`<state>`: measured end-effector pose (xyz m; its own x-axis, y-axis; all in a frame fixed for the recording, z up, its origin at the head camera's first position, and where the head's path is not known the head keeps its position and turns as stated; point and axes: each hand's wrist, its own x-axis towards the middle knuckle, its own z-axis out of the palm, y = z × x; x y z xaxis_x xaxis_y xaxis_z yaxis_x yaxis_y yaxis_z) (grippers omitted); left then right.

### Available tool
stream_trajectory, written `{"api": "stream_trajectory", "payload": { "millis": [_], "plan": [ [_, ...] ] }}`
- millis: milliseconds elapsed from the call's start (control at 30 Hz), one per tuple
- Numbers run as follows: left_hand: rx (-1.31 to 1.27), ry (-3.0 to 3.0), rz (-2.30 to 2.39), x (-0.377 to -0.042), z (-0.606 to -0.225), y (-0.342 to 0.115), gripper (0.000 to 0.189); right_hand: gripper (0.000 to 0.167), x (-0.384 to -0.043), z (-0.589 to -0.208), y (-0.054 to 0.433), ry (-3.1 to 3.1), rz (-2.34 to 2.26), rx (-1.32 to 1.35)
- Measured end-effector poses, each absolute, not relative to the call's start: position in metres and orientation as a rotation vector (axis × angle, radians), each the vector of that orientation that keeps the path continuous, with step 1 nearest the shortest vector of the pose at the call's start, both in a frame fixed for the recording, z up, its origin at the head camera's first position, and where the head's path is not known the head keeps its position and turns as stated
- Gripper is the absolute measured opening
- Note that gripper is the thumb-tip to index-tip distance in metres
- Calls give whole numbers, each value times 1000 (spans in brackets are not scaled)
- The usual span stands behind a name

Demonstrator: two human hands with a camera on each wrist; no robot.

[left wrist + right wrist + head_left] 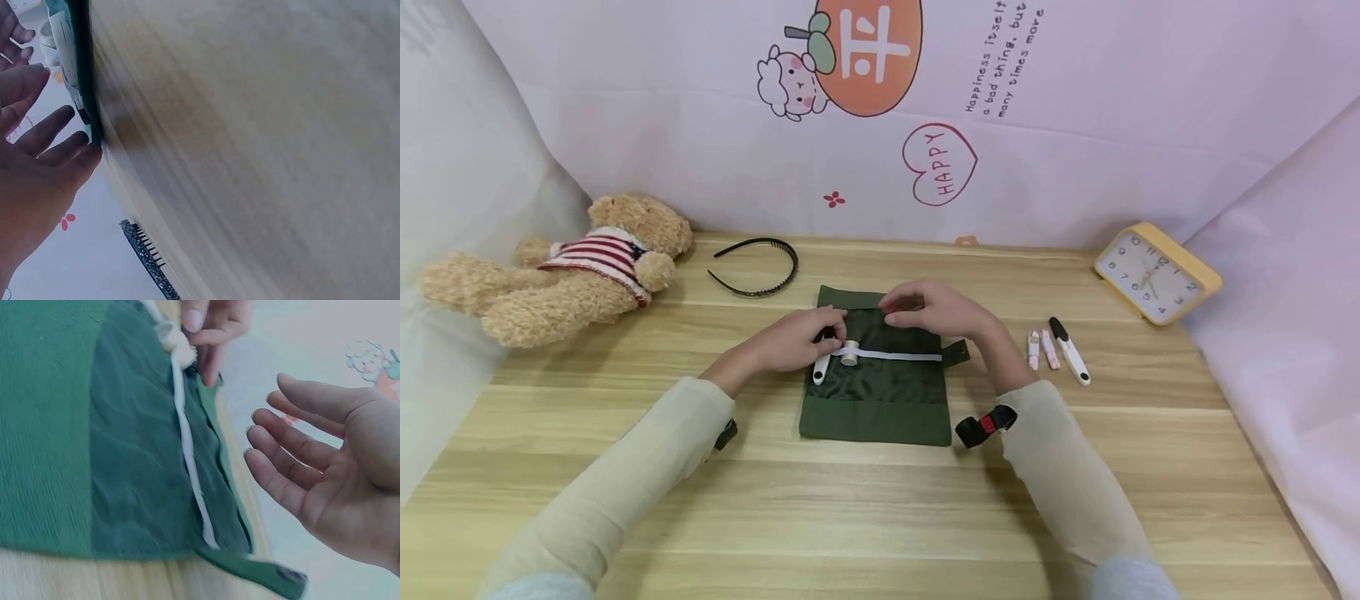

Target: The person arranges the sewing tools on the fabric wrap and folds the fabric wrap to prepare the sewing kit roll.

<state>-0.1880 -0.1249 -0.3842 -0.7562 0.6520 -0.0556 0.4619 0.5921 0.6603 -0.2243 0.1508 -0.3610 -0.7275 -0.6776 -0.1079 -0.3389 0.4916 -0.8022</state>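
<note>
A dark green fabric pouch (880, 419) lies unfolded on the table, a white elastic band (898, 357) running across its satin inside. A small cream spool-like roll (849, 355) and a white-handled tool (821, 369) with a black upper part sit at the band's left end. My left hand (801, 337) is over that end, loosely bent fingers by the tool and roll; its fingertips reach the pouch edge in the left wrist view. Above the pouch's upper right hovers my right hand (936, 308), relaxed and holding nothing, as the right wrist view also shows with the palm (337, 487).
Two small pale pink clips (1043, 350) and another white tool (1070, 352) with a black cover lie to the right. A yellow clock (1159, 273) stands behind them. A black headband (792, 258) and a teddy bear (572, 283) are at the back left.
</note>
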Motion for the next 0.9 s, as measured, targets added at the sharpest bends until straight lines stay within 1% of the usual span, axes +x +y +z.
{"api": "stream_trajectory", "payload": {
  "millis": [167, 400, 533, 700, 900],
  "plan": [
    [887, 2554, 920, -187, -383, -124, 10, 38, -222, -359, 168, 2357, -1155, -805],
    [882, 2550, 945, -189, -381, -121, 29, 36, -220, -359, 196, 2415, -1170, -732],
    [891, 2550, 941, -191, -381, -119, 34, 34, -219, -357, 213, 2440, -1193, -696],
    [944, 2558, 856, -192, -381, -117, 41, 38, -216, -357, 231, 2501, -1181, -638],
    [965, 2559, 825, -193, -381, -115, 43, 40, -212, -356, 250, 2557, -1187, -548]
  ]
}}
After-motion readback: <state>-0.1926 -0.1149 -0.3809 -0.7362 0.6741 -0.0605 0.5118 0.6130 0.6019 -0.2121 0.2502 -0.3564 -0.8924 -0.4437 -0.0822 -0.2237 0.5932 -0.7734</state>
